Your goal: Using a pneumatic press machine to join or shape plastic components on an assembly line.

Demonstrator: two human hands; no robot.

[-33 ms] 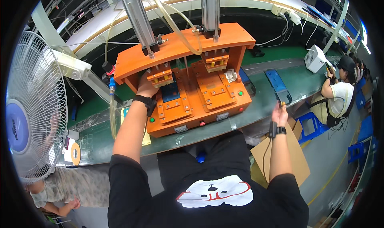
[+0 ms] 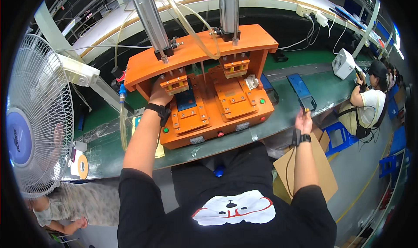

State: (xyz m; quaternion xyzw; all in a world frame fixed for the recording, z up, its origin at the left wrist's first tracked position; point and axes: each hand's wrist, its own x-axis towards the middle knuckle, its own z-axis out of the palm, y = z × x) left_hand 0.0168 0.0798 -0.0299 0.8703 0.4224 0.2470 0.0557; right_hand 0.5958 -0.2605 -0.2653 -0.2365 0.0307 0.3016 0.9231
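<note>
Left hand (image 2: pixel 160 92) reaches under the left ram of the orange press (image 2: pixel 204 91), grip unclear, right hand (image 2: pixel 303 119) clamps a dark part (image 2: pixel 306 103) — pinch risk if it cycles.

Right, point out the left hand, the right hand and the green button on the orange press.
left hand (image 2: pixel 159 92), head view, on the back of the hand inside the press.
right hand (image 2: pixel 303 121), head view, on the back of the hand.
green button (image 2: pixel 262 101), head view, on its round cap.

White standing fan (image 2: pixel 37 117) at left; seated co-worker (image 2: pixel 370 102) and blue stools (image 2: pixel 337 137) at right.
</note>
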